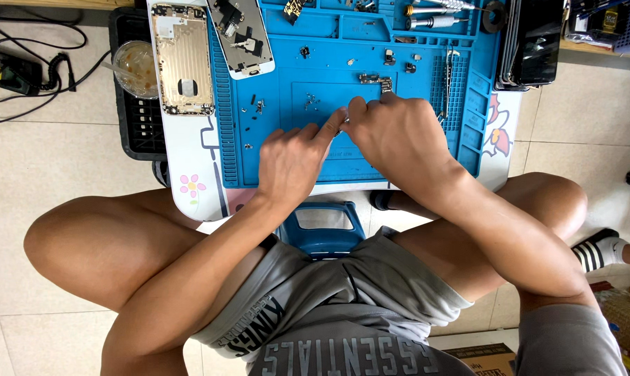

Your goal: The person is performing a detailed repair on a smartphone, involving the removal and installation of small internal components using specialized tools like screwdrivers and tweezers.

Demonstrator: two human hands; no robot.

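My left hand [294,157] and my right hand [396,132] meet over the middle of a blue repair mat [287,160]. Their fingertips pinch together around a tiny part [343,123] that is mostly hidden between them. A small metal component [376,81] lies on the mat just beyond my right hand. Loose screws [310,102] are scattered on the mat ahead of my left hand. A gold phone housing [183,59] lies open at the mat's left edge. A phone screen assembly [242,35] rests beside it.
The mat lies on a small white table [189,157] with flower drawings. A plastic cup [135,68] sits on a black crate at the left. Screwdrivers [437,14] lie at the mat's top right. Dark phone parts [534,42] are stacked at the right. A cable [36,63] runs over the floor.
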